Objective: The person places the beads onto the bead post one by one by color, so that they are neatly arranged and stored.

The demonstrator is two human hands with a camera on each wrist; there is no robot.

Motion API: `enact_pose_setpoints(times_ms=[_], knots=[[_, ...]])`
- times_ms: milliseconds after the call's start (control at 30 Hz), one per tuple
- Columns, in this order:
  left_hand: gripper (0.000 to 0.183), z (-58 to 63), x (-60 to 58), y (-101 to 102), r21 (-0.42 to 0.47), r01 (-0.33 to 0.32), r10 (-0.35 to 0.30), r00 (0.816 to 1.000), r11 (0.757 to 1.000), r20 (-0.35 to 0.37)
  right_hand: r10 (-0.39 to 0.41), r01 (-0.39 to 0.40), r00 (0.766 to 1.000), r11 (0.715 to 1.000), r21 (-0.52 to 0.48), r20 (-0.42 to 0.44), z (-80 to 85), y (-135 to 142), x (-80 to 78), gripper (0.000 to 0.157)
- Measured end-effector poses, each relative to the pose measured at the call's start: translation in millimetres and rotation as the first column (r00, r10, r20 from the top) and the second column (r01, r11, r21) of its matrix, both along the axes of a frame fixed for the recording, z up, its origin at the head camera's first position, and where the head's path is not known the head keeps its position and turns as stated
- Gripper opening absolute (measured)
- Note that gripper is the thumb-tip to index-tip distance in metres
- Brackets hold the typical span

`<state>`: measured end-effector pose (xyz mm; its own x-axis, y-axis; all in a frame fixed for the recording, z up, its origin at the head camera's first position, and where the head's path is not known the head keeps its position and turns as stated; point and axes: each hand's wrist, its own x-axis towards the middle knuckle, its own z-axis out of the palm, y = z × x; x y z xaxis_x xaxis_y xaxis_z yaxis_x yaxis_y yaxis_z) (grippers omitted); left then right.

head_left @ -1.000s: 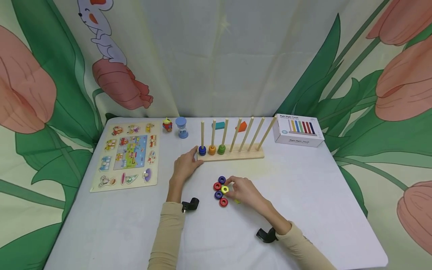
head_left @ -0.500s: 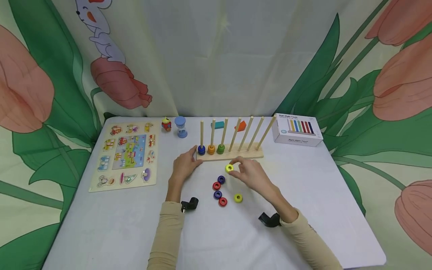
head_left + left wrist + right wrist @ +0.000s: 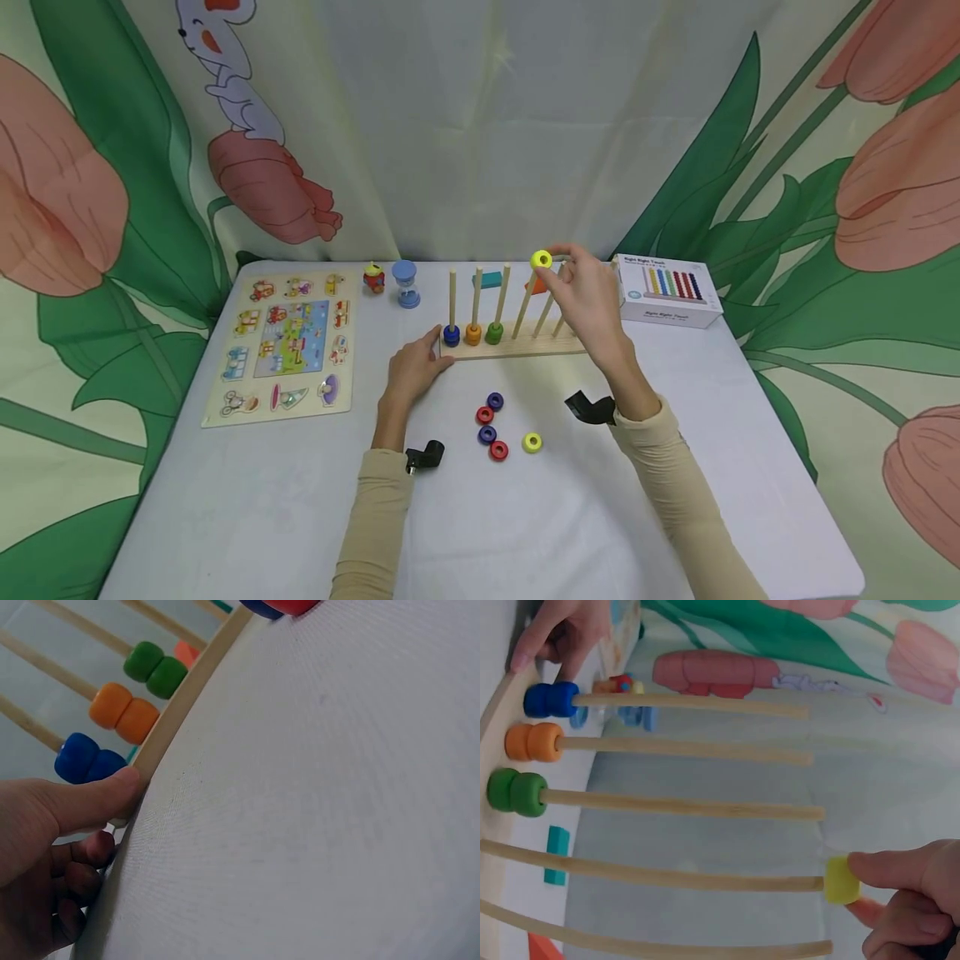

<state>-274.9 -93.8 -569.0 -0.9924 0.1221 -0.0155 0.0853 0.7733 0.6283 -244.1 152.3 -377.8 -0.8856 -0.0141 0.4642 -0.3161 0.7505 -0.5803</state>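
Yellow ring [image 3: 841, 880] at the tip of the fourth peg [image 3: 690, 878] from the left

We see it glossy and round-edged, with a central hole; the right hand [image 3: 592, 296] pinches it between thumb and finger, though we cannot tell whether the peg enters. The left hand [image 3: 412, 369], fingers curled, grips one end of the wooden base [image 3: 517, 350].

A white table [image 3: 247, 508] stands before a pale backdrop [image 3: 450, 150] printed with pink tulips [image 3: 896, 187] and leaves [image 3: 138, 350].
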Motion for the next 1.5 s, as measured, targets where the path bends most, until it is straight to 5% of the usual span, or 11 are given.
enact_pose_setpoints(times_ms=[167, 400, 600, 767, 933, 1300, 1500], knots=[[0.069, 3.4, 0.4, 2, 0.009, 0.010, -0.010, 1.000, 1.000, 0.000, -0.019, 0.019, 1.000, 1.000, 0.012, 0.025, -5.6, 2, -7.7, 0.037], [0.069, 2.6, -0.6, 1, -0.014, -0.002, 0.001, 1.000, 1.000, -0.009, 0.025, -0.026, 1.000, 0.991, -0.133, -0.008, -22.2, 6, 5.3, 0.035], [0.069, 1.7, 1.5, 0, -0.014, 0.000, 0.000, 1.000, 1.000, 0.006, 0.090, -0.070, 0.986, 0.987, -0.148, 0.138, -66.4, 7, 33.6, 0.032], [0.069, 2.3, 2.6, -2, -0.037, 0.007, -0.008, 1.000, 0.999, -0.026, 0.129, -0.097, 0.943, 0.988, -0.118, 0.306, -113.3, 5, 59.1, 0.030], [0.069, 2.7, 3.0, -2, -0.038, 0.011, -0.013, 0.999, 0.999, -0.047, 0.137, -0.105, 0.912, 0.989, -0.102, 0.388, -139.6, 9, 83.1, 0.029], [0.068, 4.6, 3.8, 0, -0.032, 0.008, -0.009, 0.999, 0.999, -0.039, 0.132, -0.153, 0.839, 0.988, -0.005, 0.528, -170.8, 18, 117.8, 0.031], [0.069, 5.2, 3.8, -1, -0.028, 0.008, -0.009, 0.999, 1.000, -0.032, 0.124, -0.168, 0.871, 0.984, 0.050, 0.475, -161.3, 13, 106.7, 0.023]])
